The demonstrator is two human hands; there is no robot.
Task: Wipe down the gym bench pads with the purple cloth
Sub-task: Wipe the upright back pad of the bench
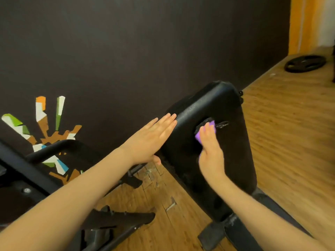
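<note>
Purple cloth (204, 135) sits on the face of the black bench pad (233, 142), upper middle, mostly hidden under the right hand (211, 151); only bits of purple show at the fingertips and by the palm. Pad is tilted up, rounded top edge near the dark wall (145, 42), a torn patch (220, 125) just beside the cloth. Right grip: fingers curled over the cloth, pressing it onto the pad. Left hand (151, 140) flat, fingers straight and together, wide grip, holding nothing, fingertips touching the pad's left edge. Open wood floor (290, 133) to the right of the pad; left side crowded by black machine frame (45, 160). Weight plate (305, 63) lies flat on the floor, well apart at far right. Colourful painted burst (47, 131) on the wall, no readable writing.
</note>
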